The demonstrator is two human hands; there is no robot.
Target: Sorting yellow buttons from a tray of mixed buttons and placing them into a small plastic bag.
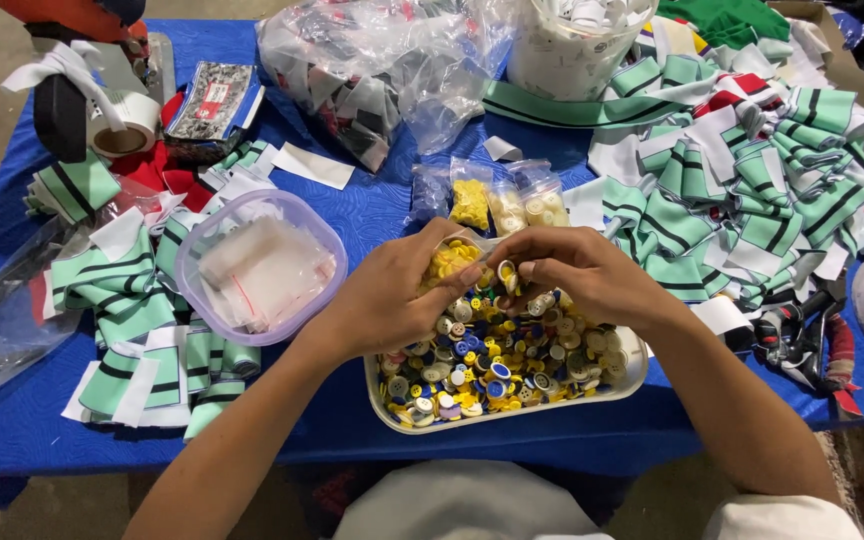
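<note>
Over a white tray heaped with mixed buttons, the left hand holds a small clear bag of yellow buttons while the right hand pinches at its mouth. A lilac-rimmed tub of small bags sits just left on the blue counter.

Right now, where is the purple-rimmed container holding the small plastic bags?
In the head view, the purple-rimmed container sits on the blue table left of centre, beside the left hand and the tray of buttons, with green striped fabric pieces around it.
</note>
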